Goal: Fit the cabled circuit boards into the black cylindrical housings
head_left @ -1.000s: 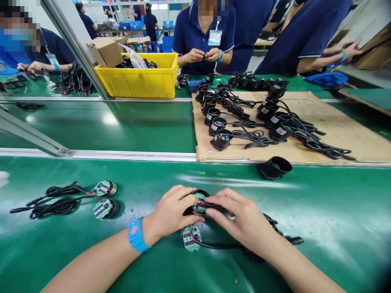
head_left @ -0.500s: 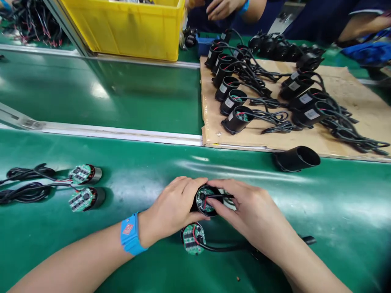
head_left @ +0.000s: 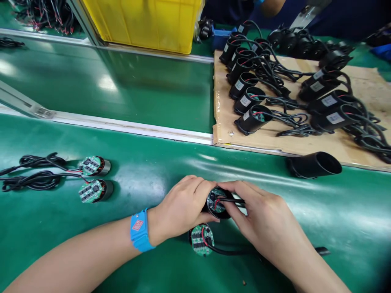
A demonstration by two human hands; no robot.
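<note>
My left hand (head_left: 186, 203), with a blue wrist strap (head_left: 141, 230), wraps around a black cylindrical housing (head_left: 225, 214). Inside the housing's mouth sits a round green circuit board (head_left: 215, 200) with red and black wires. My right hand (head_left: 265, 219) is closed at the opposite side of the rim, its thumb and fingers around the black cable (head_left: 233, 200) that leaves the board. The fingertips are partly hidden. Just below my left hand stands a motor with a green circuit board (head_left: 202, 240); its black cable passes under my right wrist.
Two more motors with boards (head_left: 91, 166) and coiled cables lie at left. An open black housing (head_left: 316, 165) rests on its side near a cardboard sheet (head_left: 224, 126) bearing several cabled housings (head_left: 253, 119). A yellow bin (head_left: 146, 24) stands behind the metal rail (head_left: 131, 127). A co-worker's arm (head_left: 273, 6) shows beyond.
The view has shifted, so the bench items appear farther right. Both my hands keep their hold on the housing and cable. The co-worker's hands at the back have mostly left the view.
</note>
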